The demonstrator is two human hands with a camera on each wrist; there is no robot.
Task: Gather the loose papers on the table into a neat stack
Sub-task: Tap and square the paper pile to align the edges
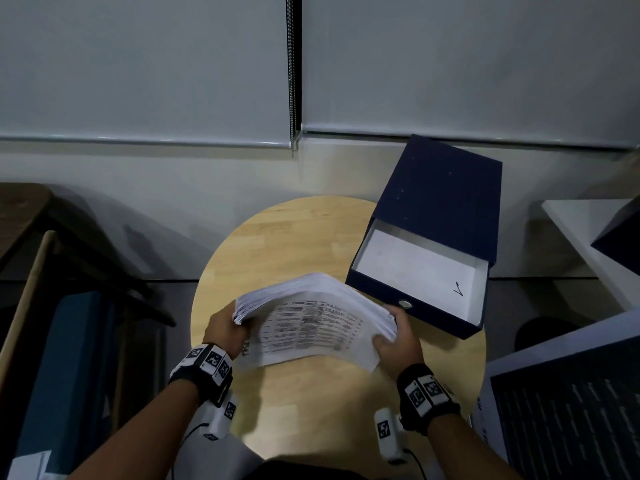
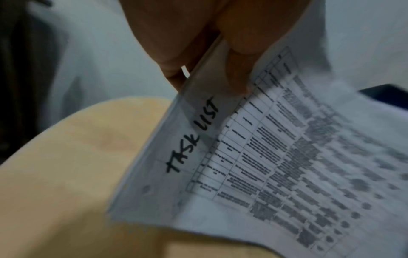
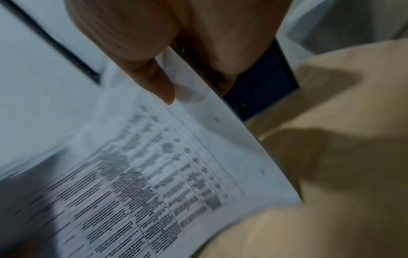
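A thick stack of printed papers [image 1: 311, 323] is held tilted above the round wooden table [image 1: 294, 237], its lower edge near the tabletop. The top sheet [image 2: 287, 157] carries a printed table and the handwritten words "TASK LIST". My left hand [image 1: 225, 329] grips the stack's left edge, with the thumb [image 2: 238, 57] on the top sheet and fingers behind. On the opposite edge my right hand [image 1: 394, 341] grips the papers [image 3: 154, 174], its thumb [image 3: 154, 78] pressing on the top sheet.
A dark blue file box [image 1: 433, 237] lies open at the table's right rear, its white inside showing. Another dark folder [image 1: 568, 410] sits at the lower right. A chair [image 1: 52, 306] stands to the left. White roller blinds [image 1: 138, 64] hang behind.
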